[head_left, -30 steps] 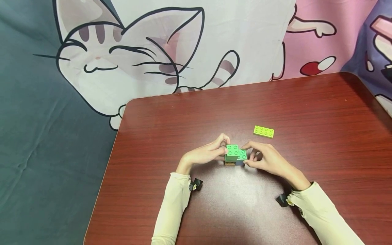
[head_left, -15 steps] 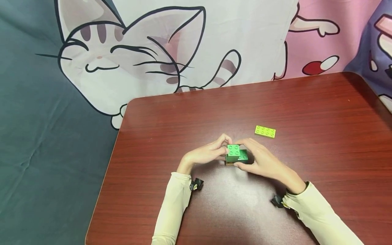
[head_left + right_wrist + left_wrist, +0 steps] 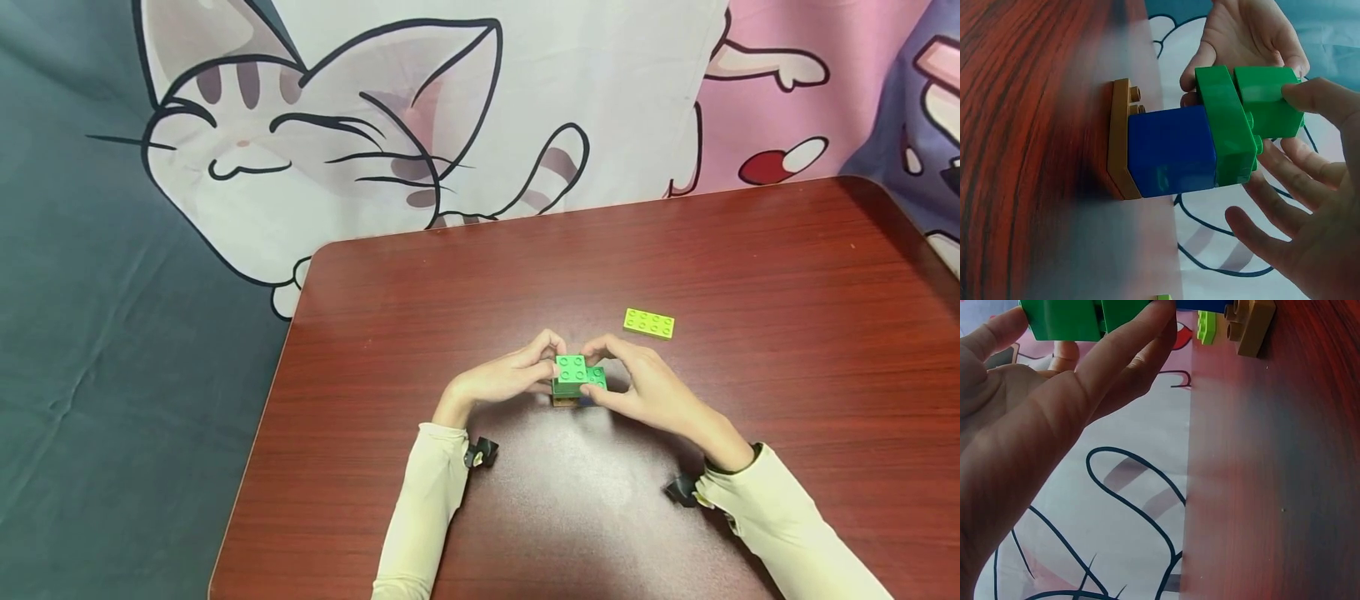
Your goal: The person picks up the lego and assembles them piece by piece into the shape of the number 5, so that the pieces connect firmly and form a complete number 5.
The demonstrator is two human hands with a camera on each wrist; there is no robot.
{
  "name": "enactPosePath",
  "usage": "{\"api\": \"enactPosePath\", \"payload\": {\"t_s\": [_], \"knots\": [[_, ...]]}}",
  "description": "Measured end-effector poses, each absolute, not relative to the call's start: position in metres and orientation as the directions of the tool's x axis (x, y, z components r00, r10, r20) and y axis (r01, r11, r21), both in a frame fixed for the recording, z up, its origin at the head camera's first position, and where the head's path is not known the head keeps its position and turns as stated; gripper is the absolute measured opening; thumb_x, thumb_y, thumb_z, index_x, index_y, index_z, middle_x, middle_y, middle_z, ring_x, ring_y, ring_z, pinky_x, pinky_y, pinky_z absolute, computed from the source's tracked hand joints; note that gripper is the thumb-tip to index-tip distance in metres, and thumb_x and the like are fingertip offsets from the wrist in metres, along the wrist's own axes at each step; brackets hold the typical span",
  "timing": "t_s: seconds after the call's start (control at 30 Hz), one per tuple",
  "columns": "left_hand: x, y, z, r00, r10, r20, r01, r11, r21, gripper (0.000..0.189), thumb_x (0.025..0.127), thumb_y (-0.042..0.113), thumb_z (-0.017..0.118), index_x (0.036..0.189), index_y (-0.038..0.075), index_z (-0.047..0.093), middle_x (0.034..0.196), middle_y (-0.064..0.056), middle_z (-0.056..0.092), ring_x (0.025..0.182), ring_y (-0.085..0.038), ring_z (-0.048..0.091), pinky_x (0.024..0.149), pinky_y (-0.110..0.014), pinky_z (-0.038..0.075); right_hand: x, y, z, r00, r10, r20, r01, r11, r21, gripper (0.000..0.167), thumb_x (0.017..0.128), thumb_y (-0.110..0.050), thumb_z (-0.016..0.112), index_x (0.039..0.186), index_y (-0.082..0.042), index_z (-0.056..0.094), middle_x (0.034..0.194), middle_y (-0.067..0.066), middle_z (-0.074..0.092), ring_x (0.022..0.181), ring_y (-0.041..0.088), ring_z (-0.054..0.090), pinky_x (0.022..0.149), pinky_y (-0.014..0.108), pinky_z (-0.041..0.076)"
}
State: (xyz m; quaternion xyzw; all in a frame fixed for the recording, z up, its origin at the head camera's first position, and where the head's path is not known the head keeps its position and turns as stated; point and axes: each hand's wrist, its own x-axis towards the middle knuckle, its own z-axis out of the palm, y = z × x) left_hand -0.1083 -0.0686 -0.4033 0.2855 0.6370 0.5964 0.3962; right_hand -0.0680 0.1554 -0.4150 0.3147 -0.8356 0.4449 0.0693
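A small stack stands on the table between my hands. In the right wrist view it has a thin brown toy brick (image 3: 1119, 140) at the bottom, then a blue brick (image 3: 1172, 153), a longer green brick (image 3: 1225, 131) and a square green brick (image 3: 1266, 103) on top. A thin gap shows between the two green bricks. My left hand (image 3: 506, 375) grips the green bricks from the left, its thumb against the square one. From the right, my right hand (image 3: 652, 387) pinches the square green brick, thumb in front and index finger behind; its other fingers spread apart.
A lime-green flat brick (image 3: 649, 323) with two rows of studs lies behind my right hand. The reddish-brown wooden table (image 3: 420, 300) ends at a printed cloth (image 3: 615, 100) with a cartoon cat.
My right hand has shifted left, from the right side of the longer green and blue bricks up to the square green brick. The left hand keeps its hold.
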Motion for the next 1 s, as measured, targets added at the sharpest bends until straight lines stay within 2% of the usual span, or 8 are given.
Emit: {"api": "enactPosePath", "payload": {"t_s": [0.17, 0.23, 0.4, 0.6, 0.77, 0.87, 1.0], "knots": [[-0.108, -0.068, -0.403, -0.514, 0.843, -0.157, -0.12, 0.111, 0.987, 0.014, 0.095, 0.004, 0.032, 0.107, 0.007, 0.026, 0.105, -0.013, 0.044, 0.092, -0.033, 0.055, 0.084, -0.061, 0.04, -0.069, 0.157, -0.416, -0.798, -0.465, 0.383, -0.573, 0.39, -0.721, 0.036, 0.074, -0.01, 0.076, 0.103, -0.01, 0.056, 0.094, -0.007, 0.061, 0.09, 0.02, 0.062, 0.081, 0.042, 0.047], [-0.109, -0.068, -0.402, -0.511, 0.845, -0.156, -0.121, 0.109, 0.987, 0.013, 0.096, 0.004, 0.032, 0.107, 0.008, 0.026, 0.105, -0.012, 0.044, 0.092, -0.033, 0.055, 0.084, -0.06, 0.04, -0.069, 0.157, -0.416, -0.8, -0.462, 0.383, -0.57, 0.387, -0.725, 0.035, 0.074, -0.009, 0.076, 0.103, -0.01, 0.056, 0.094, -0.007, 0.061, 0.09, 0.021, 0.062, 0.081, 0.042, 0.047], [-0.109, -0.068, -0.402, -0.514, 0.842, -0.164, -0.129, 0.114, 0.985, 0.013, 0.096, 0.001, 0.031, 0.106, 0.007, 0.026, 0.107, -0.013, 0.045, 0.092, -0.02, 0.056, 0.086, -0.058, 0.041, -0.069, 0.158, -0.415, -0.799, -0.461, 0.387, -0.571, 0.378, -0.729, 0.032, 0.076, -0.008, 0.075, 0.102, -0.011, 0.058, 0.094, -0.008, 0.062, 0.09, 0.021, 0.063, 0.081, 0.041, 0.047], [-0.109, -0.069, -0.402, -0.51, 0.846, -0.155, -0.122, 0.107, 0.987, 0.012, 0.097, 0.002, 0.031, 0.107, 0.007, 0.025, 0.109, -0.013, 0.045, 0.094, -0.021, 0.056, 0.085, -0.06, 0.04, -0.07, 0.157, -0.416, -0.793, -0.461, 0.398, -0.573, 0.341, -0.745, 0.031, 0.076, -0.004, 0.073, 0.102, -0.01, 0.058, 0.094, -0.006, 0.062, 0.088, 0.02, 0.063, 0.08, 0.041, 0.049], [-0.109, -0.071, -0.403, -0.503, 0.853, -0.138, -0.117, 0.091, 0.989, 0.012, 0.098, 0.003, 0.031, 0.107, 0.006, 0.025, 0.107, -0.014, 0.044, 0.094, -0.026, 0.055, 0.082, -0.062, 0.039, -0.07, 0.153, -0.423, -0.784, -0.465, 0.411, -0.57, 0.278, -0.773, 0.031, 0.078, 0.003, 0.07, 0.104, -0.006, 0.055, 0.099, 0.002, 0.062, 0.093, 0.018, 0.061, 0.083, 0.04, 0.049], [-0.11, -0.072, -0.403, -0.502, 0.855, -0.133, -0.118, 0.084, 0.989, 0.012, 0.098, 0.002, 0.03, 0.108, 0.006, 0.024, 0.106, -0.014, 0.044, 0.094, -0.03, 0.055, 0.078, -0.062, 0.039, -0.069, 0.151, -0.428, -0.79, -0.455, 0.41, -0.568, 0.292, -0.77, 0.032, 0.08, 0.002, 0.068, 0.108, -0.004, 0.053, 0.104, 0.005, 0.061, 0.098, 0.019, 0.06, 0.085, 0.038, 0.048], [-0.11, -0.071, -0.403, -0.505, 0.853, -0.133, -0.117, 0.085, 0.989, 0.013, 0.097, 0.003, 0.031, 0.108, 0.006, 0.024, 0.107, -0.014, 0.044, 0.093, -0.026, 0.056, 0.078, -0.062, 0.039, -0.066, 0.148, -0.434, -0.797, -0.434, 0.419, -0.575, 0.335, -0.746, 0.032, 0.084, -0.002, 0.063, 0.112, -0.005, 0.048, 0.106, 0.007, 0.059, 0.098, 0.023, 0.059, 0.085, 0.041, 0.048]]}}
